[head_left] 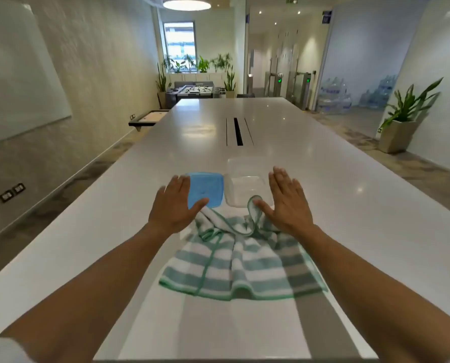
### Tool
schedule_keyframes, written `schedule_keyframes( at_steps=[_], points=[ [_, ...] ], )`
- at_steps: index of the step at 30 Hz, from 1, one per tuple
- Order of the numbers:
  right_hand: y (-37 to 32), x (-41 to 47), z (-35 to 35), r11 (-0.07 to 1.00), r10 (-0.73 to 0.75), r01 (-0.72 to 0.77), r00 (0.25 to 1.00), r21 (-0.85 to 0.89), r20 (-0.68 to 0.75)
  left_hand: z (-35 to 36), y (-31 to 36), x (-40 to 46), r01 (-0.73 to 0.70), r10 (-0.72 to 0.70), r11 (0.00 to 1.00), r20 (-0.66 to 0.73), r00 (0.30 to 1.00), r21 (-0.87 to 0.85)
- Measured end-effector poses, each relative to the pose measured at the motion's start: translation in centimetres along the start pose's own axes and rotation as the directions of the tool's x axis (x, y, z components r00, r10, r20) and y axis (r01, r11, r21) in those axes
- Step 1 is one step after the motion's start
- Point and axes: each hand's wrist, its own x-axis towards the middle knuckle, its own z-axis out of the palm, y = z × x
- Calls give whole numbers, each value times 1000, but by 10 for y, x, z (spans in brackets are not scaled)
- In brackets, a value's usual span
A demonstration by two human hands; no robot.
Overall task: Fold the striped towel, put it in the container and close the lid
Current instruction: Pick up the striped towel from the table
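Both hands are spread flat with fingers extended, palms down, and neither grip holds anything. The left hand sits just left of centre in the frame, its fingertips overlapping the near left edge of the blue lid; whether they touch it cannot be told. The right hand sits right of centre, its thumb against a raised loop of the striped towel, beside the near right corner of the clear container.

The towel lies rumpled and unfolded in the lower middle of the frame, white and grey-green stripes with a green hem, its far end bunched up between the two hands. The container stands open just beyond it, with the lid lying flat beside it on its left. All rest on the long pale surface that runs toward the top of the frame.
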Motion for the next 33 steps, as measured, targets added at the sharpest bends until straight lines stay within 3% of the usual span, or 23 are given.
schedule_keyframes(
  at_steps=[4,7,11,18,21,25,27,30,33],
  points=[
    [-9,-14,16,999,49,-50,992,12,117,26,2,-20,183,-177,983,216,960,-4],
    [-12,-17,23,996,69,-76,991,54,116,39,6,-27,297,-273,954,295,916,-38],
    [-15,-17,22,961,151,-185,974,206,172,40,9,-25,452,-347,864,390,853,-220],
    [-13,-5,23,912,161,-214,972,349,174,33,20,-12,550,-394,701,395,830,-455],
    [-14,-3,23,891,145,-209,972,403,184,37,25,-13,542,-375,717,414,830,-438],
    [-13,5,16,841,175,-222,975,493,140,30,21,-6,522,-406,720,333,851,-457],
    [-12,12,6,760,212,-259,966,595,149,21,16,3,518,-422,668,302,855,-534],
    [-15,25,-11,530,268,-333,938,780,218,0,14,19,495,-438,556,271,857,-667],
    [-20,44,-30,412,276,-336,932,847,236,-25,17,40,430,-430,496,216,876,-755]
  ],
)
